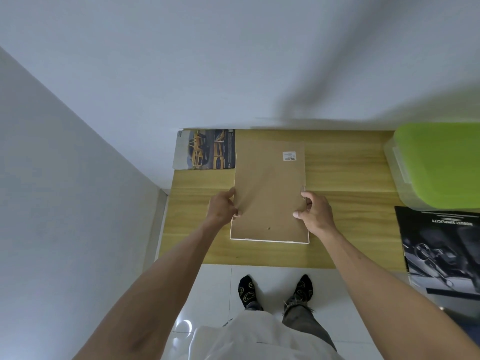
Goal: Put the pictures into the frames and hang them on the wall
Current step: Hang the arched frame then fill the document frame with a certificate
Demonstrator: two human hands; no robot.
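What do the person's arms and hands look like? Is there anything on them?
Both arms are bare all the way down, with no sleeves showing. The left hand and right hand wear no gloves, and no rings, watch or bracelets can be seen. Lower down are a white top and black patterned socks.

Left hand and right hand grip the brown backing board over the white frame

One frame lies face down mid-tabletop, two pictures at the far-left corner and right edge, one green-lidded box at the far-right corner.
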